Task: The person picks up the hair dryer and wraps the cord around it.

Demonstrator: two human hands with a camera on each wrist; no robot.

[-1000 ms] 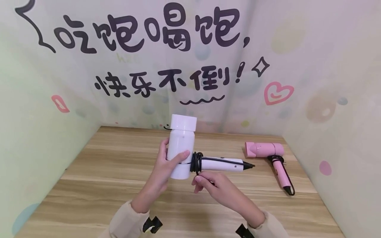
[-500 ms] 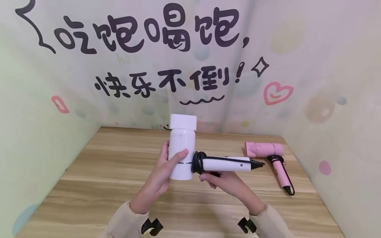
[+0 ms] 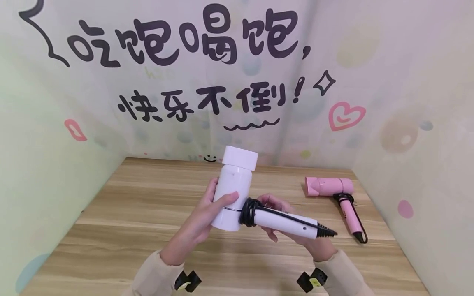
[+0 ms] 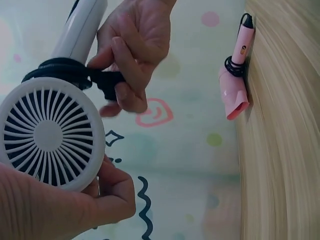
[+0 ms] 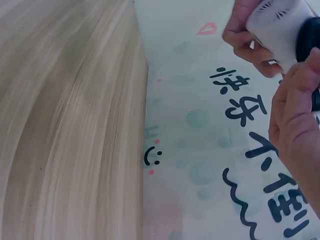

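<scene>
A white hair dryer (image 3: 235, 183) is held above the table in the head view, its nozzle pointing up and its handle (image 3: 285, 222) slanting down to the right. My left hand (image 3: 203, 218) grips the barrel, thumb across the front. Black cord (image 3: 249, 212) is wound round the top of the handle, one stretch running along it to the tail end. Behind the handle is my right hand (image 3: 275, 202), partly hidden by it. In the left wrist view its fingers pinch the black plug (image 4: 107, 82) beside the coil, and the round slatted grille (image 4: 47, 135) faces the camera.
A pink hair dryer (image 3: 329, 186) with black cord round its handle lies at the right of the wooden table (image 3: 140, 230). Behind the table hangs a printed cloth backdrop (image 3: 185, 135) with black lettering, and pale side walls enclose it.
The white hair dryer has tilted, its handle swinging downward and its nozzle shifting right. My right hand has passed from below the handle to behind it. The pink hair dryer has stayed still.
</scene>
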